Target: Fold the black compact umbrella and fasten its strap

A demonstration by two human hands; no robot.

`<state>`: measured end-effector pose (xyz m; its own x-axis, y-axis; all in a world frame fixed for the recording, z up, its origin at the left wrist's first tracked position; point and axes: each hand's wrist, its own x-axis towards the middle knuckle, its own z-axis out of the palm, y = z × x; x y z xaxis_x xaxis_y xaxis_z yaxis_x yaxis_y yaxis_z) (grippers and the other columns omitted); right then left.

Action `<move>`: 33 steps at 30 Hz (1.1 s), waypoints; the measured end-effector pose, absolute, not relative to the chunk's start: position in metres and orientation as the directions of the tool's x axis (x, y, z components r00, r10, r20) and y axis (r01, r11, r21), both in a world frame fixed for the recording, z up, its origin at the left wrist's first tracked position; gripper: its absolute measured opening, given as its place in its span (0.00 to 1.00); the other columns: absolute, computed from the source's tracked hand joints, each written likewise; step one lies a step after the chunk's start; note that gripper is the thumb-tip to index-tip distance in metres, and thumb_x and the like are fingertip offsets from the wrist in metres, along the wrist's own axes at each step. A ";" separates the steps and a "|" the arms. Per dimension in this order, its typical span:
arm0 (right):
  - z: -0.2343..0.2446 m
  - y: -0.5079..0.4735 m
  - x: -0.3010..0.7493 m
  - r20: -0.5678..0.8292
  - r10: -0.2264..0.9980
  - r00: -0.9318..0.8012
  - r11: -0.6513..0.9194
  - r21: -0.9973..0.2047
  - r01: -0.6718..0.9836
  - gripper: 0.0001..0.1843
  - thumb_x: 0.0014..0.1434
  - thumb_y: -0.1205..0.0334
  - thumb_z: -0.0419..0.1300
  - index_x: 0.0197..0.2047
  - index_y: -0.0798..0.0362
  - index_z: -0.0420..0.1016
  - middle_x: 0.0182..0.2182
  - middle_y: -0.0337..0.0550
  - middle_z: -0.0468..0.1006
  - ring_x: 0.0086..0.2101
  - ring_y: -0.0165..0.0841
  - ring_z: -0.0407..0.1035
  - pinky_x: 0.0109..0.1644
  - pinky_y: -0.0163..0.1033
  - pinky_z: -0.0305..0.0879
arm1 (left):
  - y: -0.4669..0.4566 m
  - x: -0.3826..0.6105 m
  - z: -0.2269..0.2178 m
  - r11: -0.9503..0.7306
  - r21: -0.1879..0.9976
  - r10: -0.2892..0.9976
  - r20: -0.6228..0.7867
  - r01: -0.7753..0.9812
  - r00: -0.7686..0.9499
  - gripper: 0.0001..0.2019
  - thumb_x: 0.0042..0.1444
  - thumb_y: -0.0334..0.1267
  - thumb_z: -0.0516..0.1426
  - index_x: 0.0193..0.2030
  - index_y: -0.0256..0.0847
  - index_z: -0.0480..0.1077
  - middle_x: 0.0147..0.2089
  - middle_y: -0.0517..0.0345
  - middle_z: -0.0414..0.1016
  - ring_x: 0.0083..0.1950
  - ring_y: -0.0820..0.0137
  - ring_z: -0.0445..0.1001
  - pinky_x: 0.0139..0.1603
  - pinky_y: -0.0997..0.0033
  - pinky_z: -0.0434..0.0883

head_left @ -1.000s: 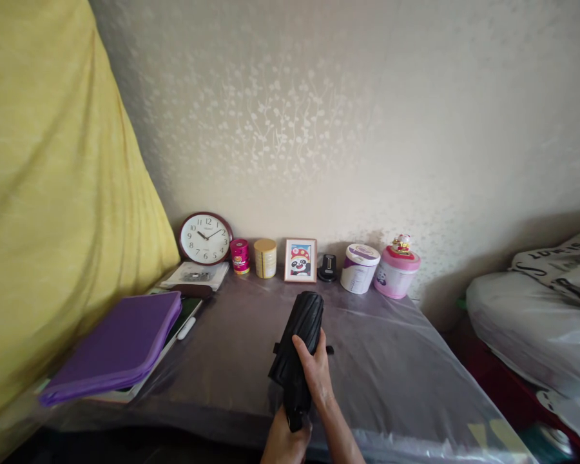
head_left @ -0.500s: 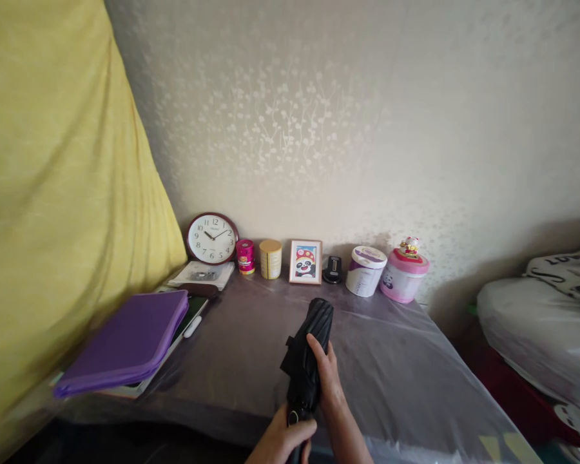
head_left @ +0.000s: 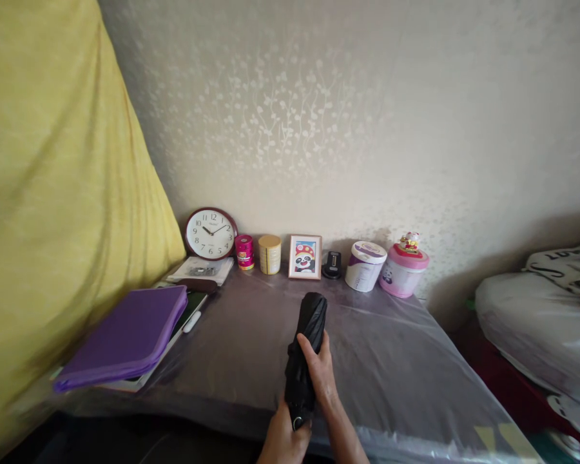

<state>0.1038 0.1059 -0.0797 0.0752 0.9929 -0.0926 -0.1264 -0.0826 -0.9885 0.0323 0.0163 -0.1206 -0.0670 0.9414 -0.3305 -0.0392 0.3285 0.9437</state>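
Best done with pleats pinched snug under the right hand, closed around the middle of the folded black umbrella, and the handle end steadied by the left hand (clasped round it, bottom centre). Lies lower centre of frame, tip angled upward, over the plastic-covered table; contact unclear.

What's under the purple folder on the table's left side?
Poking out from under the purple folder: a flat dark item and a white pen-like stick at its right edge, pale pages along its front. The folder covers the rest of them.
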 end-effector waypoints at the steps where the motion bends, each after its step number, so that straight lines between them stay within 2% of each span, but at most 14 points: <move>1: -0.080 0.106 0.103 -0.074 0.992 0.102 -0.063 -0.993 -0.099 0.38 0.43 0.48 0.63 0.55 0.52 0.58 0.34 0.41 0.75 0.32 0.36 0.72 0.34 0.37 0.68 | 0.017 0.032 -0.124 0.271 0.961 0.956 -0.264 0.046 -0.127 0.25 0.42 0.35 0.57 0.49 0.37 0.57 0.34 0.55 0.73 0.38 0.66 0.72 0.38 0.72 0.63; 3: -0.079 0.104 0.103 -0.046 0.990 0.136 -0.037 -0.997 -0.071 0.38 0.43 0.47 0.63 0.55 0.52 0.58 0.34 0.41 0.75 0.32 0.35 0.71 0.34 0.36 0.68 | 0.018 0.032 -0.129 0.226 0.955 0.964 -0.191 0.190 -0.188 0.26 0.42 0.35 0.56 0.50 0.34 0.56 0.39 0.48 0.73 0.43 0.62 0.72 0.42 0.69 0.63; 5: -0.079 0.104 0.103 -0.053 0.990 0.129 -0.041 -0.995 -0.094 0.38 0.44 0.47 0.62 0.55 0.52 0.57 0.33 0.40 0.75 0.30 0.34 0.71 0.32 0.36 0.68 | 0.017 0.031 -0.128 0.234 0.949 0.964 -0.199 0.210 -0.175 0.27 0.43 0.37 0.57 0.50 0.33 0.56 0.38 0.47 0.73 0.42 0.61 0.72 0.42 0.69 0.63; 8: -0.079 0.103 0.105 -0.125 0.990 0.072 -0.108 -0.973 -0.202 0.38 0.43 0.45 0.62 0.55 0.53 0.58 0.27 0.38 0.75 0.25 0.34 0.71 0.28 0.36 0.67 | 0.014 0.029 -0.115 0.235 0.970 0.967 -0.229 0.054 -0.109 0.25 0.43 0.39 0.57 0.48 0.37 0.57 0.30 0.56 0.72 0.32 0.68 0.72 0.33 0.73 0.64; 11: -0.079 0.104 0.108 -0.195 0.981 0.011 -0.183 -0.936 -0.300 0.36 0.42 0.43 0.62 0.51 0.54 0.62 0.26 0.38 0.75 0.24 0.34 0.70 0.26 0.36 0.67 | 0.013 0.028 -0.099 0.344 0.927 0.934 -0.320 -0.153 0.162 0.24 0.46 0.42 0.54 0.50 0.39 0.55 0.18 0.69 0.64 0.15 0.77 0.61 0.19 0.78 0.58; 13: -0.080 0.105 0.110 -0.213 0.977 -0.022 -0.209 -0.923 -0.322 0.35 0.42 0.43 0.62 0.49 0.53 0.63 0.26 0.39 0.75 0.24 0.34 0.71 0.27 0.36 0.67 | 0.013 0.030 -0.094 0.374 0.894 0.911 -0.304 -0.246 0.280 0.25 0.46 0.44 0.53 0.51 0.36 0.55 0.15 0.71 0.62 0.12 0.79 0.57 0.16 0.79 0.54; 15: -0.081 0.105 0.111 -0.211 0.977 -0.041 -0.213 -0.928 -0.307 0.35 0.42 0.43 0.62 0.50 0.54 0.63 0.26 0.39 0.75 0.24 0.34 0.71 0.27 0.36 0.67 | 0.013 0.032 -0.093 0.399 0.879 0.898 -0.317 -0.262 0.304 0.27 0.46 0.45 0.54 0.51 0.36 0.54 0.14 0.72 0.61 0.11 0.80 0.55 0.15 0.80 0.52; 19: -0.086 0.106 0.111 -0.209 0.978 -0.019 -0.208 -0.953 -0.218 0.37 0.44 0.44 0.61 0.53 0.53 0.59 0.29 0.40 0.76 0.26 0.35 0.71 0.28 0.37 0.68 | 0.010 0.036 -0.097 0.477 0.859 0.872 -0.437 -0.185 0.223 0.28 0.47 0.44 0.54 0.54 0.38 0.53 0.13 0.73 0.58 0.13 0.79 0.57 0.17 0.80 0.53; 21: -0.088 0.106 0.111 -0.196 0.981 0.012 -0.191 -0.967 -0.170 0.37 0.44 0.44 0.61 0.54 0.53 0.59 0.31 0.40 0.76 0.29 0.36 0.72 0.31 0.37 0.68 | 0.008 0.037 -0.102 0.453 0.883 0.888 -0.435 -0.118 0.151 0.28 0.48 0.42 0.53 0.56 0.38 0.52 0.16 0.70 0.62 0.17 0.76 0.62 0.20 0.79 0.57; 22: -0.088 0.106 0.111 -0.180 0.983 0.032 -0.174 -0.974 -0.144 0.36 0.44 0.44 0.61 0.54 0.52 0.59 0.32 0.41 0.76 0.31 0.37 0.71 0.33 0.38 0.67 | 0.008 0.038 -0.105 0.406 0.910 0.912 -0.398 -0.080 0.094 0.28 0.48 0.41 0.53 0.57 0.38 0.51 0.20 0.66 0.66 0.22 0.74 0.67 0.23 0.77 0.61; 24: -0.088 0.106 0.110 -0.140 0.987 0.083 -0.133 -0.987 -0.086 0.36 0.44 0.45 0.61 0.53 0.53 0.61 0.35 0.41 0.76 0.34 0.37 0.71 0.37 0.38 0.66 | 0.008 0.039 -0.114 0.258 0.966 0.966 -0.258 0.001 -0.006 0.30 0.46 0.37 0.54 0.58 0.37 0.51 0.35 0.55 0.73 0.38 0.67 0.72 0.38 0.73 0.66; 26: -0.086 0.106 0.110 -0.099 0.986 0.134 -0.095 -0.995 -0.033 0.36 0.43 0.46 0.61 0.53 0.53 0.61 0.37 0.42 0.75 0.38 0.38 0.70 0.41 0.38 0.65 | 0.009 0.040 -0.125 0.122 0.991 0.992 -0.120 0.060 -0.025 0.33 0.44 0.35 0.55 0.59 0.34 0.49 0.49 0.45 0.70 0.53 0.63 0.66 0.51 0.72 0.61; 30: -0.084 0.105 0.109 -0.045 0.984 0.171 -0.053 -0.998 0.045 0.35 0.45 0.46 0.60 0.53 0.53 0.61 0.39 0.43 0.74 0.42 0.40 0.68 0.45 0.39 0.62 | 0.011 0.037 -0.144 0.165 0.977 0.980 -0.147 0.132 -0.138 0.40 0.44 0.36 0.56 0.62 0.29 0.41 0.45 0.41 0.72 0.47 0.60 0.71 0.48 0.68 0.62; 33: -0.086 0.106 0.109 -0.034 0.980 0.194 -0.044 -0.998 0.048 0.33 0.45 0.46 0.61 0.51 0.53 0.63 0.38 0.43 0.74 0.42 0.40 0.67 0.45 0.40 0.62 | 0.011 0.033 -0.145 0.241 0.968 0.965 -0.232 0.068 -0.121 0.41 0.40 0.37 0.60 0.61 0.33 0.46 0.40 0.46 0.74 0.45 0.59 0.72 0.45 0.69 0.63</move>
